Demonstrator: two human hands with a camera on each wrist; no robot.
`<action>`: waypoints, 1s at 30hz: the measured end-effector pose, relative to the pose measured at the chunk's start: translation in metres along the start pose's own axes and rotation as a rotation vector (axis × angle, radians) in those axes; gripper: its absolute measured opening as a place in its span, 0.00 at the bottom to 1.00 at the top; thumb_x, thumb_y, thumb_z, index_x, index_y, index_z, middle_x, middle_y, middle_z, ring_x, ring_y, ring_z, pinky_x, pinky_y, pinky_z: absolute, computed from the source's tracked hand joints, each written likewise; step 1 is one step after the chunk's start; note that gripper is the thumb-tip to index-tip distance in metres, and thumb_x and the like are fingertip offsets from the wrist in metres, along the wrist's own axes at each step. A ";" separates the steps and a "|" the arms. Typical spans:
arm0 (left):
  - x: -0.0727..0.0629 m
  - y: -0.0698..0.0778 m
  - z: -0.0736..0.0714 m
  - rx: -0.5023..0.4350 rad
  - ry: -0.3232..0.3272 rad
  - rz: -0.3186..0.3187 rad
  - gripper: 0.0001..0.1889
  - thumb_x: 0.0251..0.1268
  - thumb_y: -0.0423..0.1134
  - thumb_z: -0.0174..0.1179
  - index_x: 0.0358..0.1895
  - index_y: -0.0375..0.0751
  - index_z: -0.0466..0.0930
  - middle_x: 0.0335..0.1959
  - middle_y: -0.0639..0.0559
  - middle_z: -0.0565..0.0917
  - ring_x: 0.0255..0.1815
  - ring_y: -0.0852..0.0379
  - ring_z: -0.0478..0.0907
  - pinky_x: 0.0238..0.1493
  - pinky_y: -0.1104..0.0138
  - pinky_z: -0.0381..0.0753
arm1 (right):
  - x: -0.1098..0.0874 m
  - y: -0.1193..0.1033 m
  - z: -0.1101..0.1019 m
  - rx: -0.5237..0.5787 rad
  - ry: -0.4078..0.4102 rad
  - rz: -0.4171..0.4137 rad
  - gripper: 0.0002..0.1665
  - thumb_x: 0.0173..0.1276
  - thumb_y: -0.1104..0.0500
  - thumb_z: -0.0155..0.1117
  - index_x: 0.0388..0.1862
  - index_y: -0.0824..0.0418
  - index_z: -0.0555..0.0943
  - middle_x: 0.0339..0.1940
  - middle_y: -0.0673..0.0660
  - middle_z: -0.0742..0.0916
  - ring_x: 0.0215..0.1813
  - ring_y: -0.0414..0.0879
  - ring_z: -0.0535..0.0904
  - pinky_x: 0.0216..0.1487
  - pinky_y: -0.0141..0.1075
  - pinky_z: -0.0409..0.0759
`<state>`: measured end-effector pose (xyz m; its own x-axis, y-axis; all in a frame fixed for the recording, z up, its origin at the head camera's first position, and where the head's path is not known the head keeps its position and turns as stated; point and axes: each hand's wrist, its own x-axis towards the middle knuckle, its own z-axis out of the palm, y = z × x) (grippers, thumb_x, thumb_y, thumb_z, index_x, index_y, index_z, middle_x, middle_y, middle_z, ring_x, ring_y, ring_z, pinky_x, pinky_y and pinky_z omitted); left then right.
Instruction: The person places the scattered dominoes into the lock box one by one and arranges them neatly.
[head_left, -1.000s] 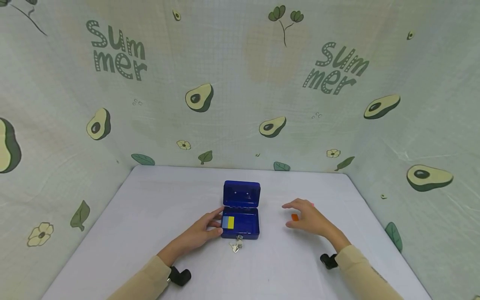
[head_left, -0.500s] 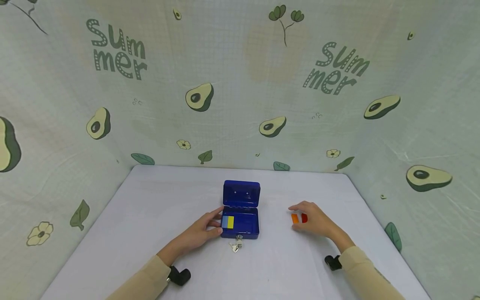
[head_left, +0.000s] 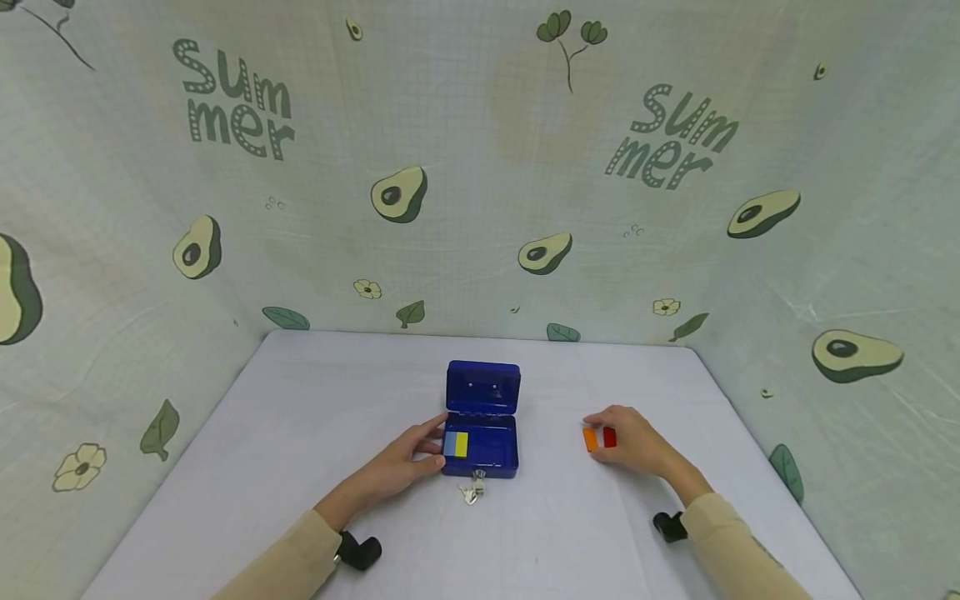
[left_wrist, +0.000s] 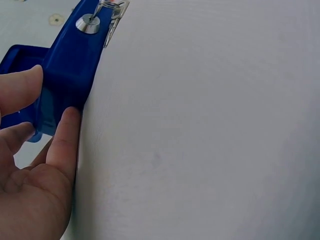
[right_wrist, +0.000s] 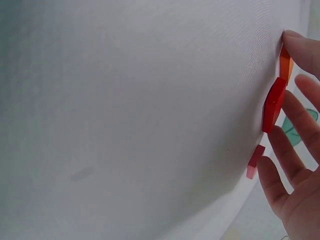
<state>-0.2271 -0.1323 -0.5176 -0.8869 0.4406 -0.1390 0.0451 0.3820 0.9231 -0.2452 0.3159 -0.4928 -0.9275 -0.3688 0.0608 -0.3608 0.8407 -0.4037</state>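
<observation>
A dark blue metal cash box point(head_left: 498, 450) stands with its lid point(head_left: 483, 387) raised. Light blue point(head_left: 449, 444) and yellow blocks point(head_left: 461, 445) lie side by side at the left inside it. My left hand point(head_left: 396, 467) rests against the box's left side, fingers fairly straight, thumb near the front corner. To the right, my right hand point(head_left: 630, 439) pinches a small orange block point(head_left: 590, 439) between thumb and index finger, on the table. A red block point(right_wrist: 274, 105) lies under that hand; a pink block point(right_wrist: 255, 161) is beyond it in the right wrist view.
Keys point(head_left: 470, 494) hang from the lock on the box's front. All this stands on a white-covered table point(head_left: 360, 367) with printed cloth walls point(head_left: 465, 125) at the back and both sides. Each wrist wears a black camera point(head_left: 360, 552).
My right hand has shifted slightly right and toward me, and its thumb and index finger have come together at the orange block. The red block has come into sight. My left hand has not moved.
</observation>
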 end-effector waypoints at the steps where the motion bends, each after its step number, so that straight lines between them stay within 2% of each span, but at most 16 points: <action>1: 0.000 0.000 0.000 0.000 0.000 -0.001 0.40 0.77 0.50 0.66 0.86 0.63 0.57 0.77 0.47 0.71 0.71 0.46 0.74 0.75 0.36 0.66 | 0.000 0.000 0.000 -0.004 0.002 -0.005 0.29 0.62 0.56 0.83 0.62 0.59 0.87 0.53 0.54 0.87 0.56 0.52 0.78 0.61 0.56 0.80; 12: 0.000 0.001 -0.001 -0.009 -0.011 0.002 0.40 0.77 0.50 0.65 0.86 0.62 0.57 0.78 0.46 0.71 0.72 0.46 0.73 0.77 0.34 0.62 | 0.000 -0.001 -0.001 -0.012 0.011 -0.027 0.24 0.62 0.59 0.83 0.57 0.61 0.89 0.50 0.54 0.87 0.53 0.52 0.78 0.60 0.56 0.79; 16: 0.000 0.000 -0.001 -0.012 -0.011 0.005 0.39 0.77 0.49 0.65 0.86 0.62 0.57 0.77 0.46 0.71 0.72 0.46 0.73 0.76 0.35 0.63 | 0.000 -0.003 -0.002 -0.009 0.008 -0.010 0.24 0.63 0.59 0.82 0.57 0.60 0.89 0.51 0.54 0.87 0.54 0.53 0.78 0.61 0.56 0.79; 30: 0.001 0.000 -0.001 0.003 -0.015 0.008 0.40 0.78 0.49 0.64 0.86 0.61 0.56 0.77 0.46 0.71 0.72 0.46 0.73 0.76 0.35 0.65 | -0.002 -0.003 -0.002 -0.003 0.017 -0.035 0.22 0.62 0.61 0.82 0.56 0.61 0.90 0.50 0.53 0.88 0.53 0.52 0.78 0.60 0.53 0.80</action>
<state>-0.2282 -0.1332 -0.5176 -0.8795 0.4557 -0.1371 0.0534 0.3808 0.9231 -0.2423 0.3148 -0.4894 -0.9159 -0.3912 0.0900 -0.3930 0.8286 -0.3986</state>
